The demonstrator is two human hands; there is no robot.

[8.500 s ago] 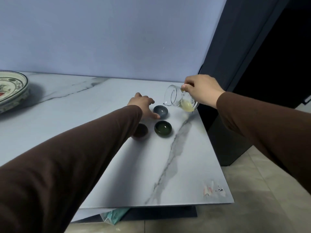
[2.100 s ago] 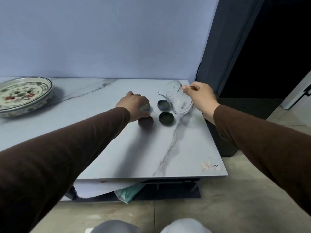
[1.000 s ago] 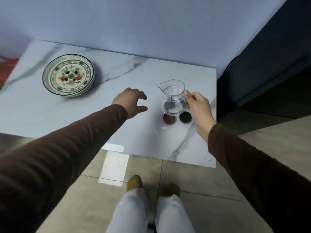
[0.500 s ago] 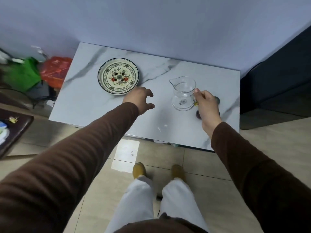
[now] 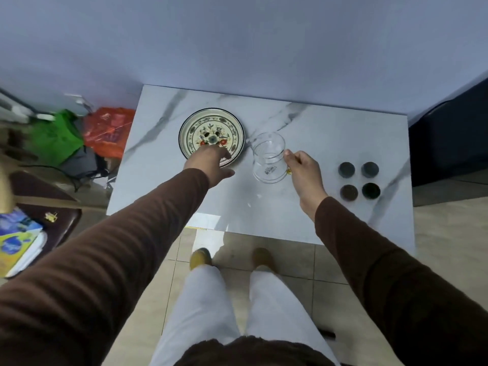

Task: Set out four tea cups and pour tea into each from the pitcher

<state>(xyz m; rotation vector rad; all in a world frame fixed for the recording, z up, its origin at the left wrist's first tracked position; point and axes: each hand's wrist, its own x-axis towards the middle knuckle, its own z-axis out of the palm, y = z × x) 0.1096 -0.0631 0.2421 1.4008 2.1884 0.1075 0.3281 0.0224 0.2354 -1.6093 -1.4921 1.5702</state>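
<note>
Four small tea cups stand in a square near the table's right end: two grey ones at the back (image 5: 346, 169) (image 5: 370, 169), a brown cup (image 5: 348, 192) and a dark green cup (image 5: 371, 190) in front. The clear glass pitcher (image 5: 268, 159) stands upright at mid-table and looks empty. My right hand (image 5: 303, 170) grips its handle from the right. My left hand (image 5: 210, 162) reaches over the near rim of the patterned plate (image 5: 211, 134), fingers apart, holding nothing.
The white marble table (image 5: 330, 133) stands against a blue wall. Green and orange bags (image 5: 87, 133) lie on the floor to its left. A dark stool with books (image 5: 23, 233) is at the lower left. A dark cabinet (image 5: 449, 143) flanks the right end. My legs stand at the table's front edge.
The view has pulled back and up. My right hand carried the pitcher left, away from the cups, upright. My left hand moved left onto the plate's near rim.
</note>
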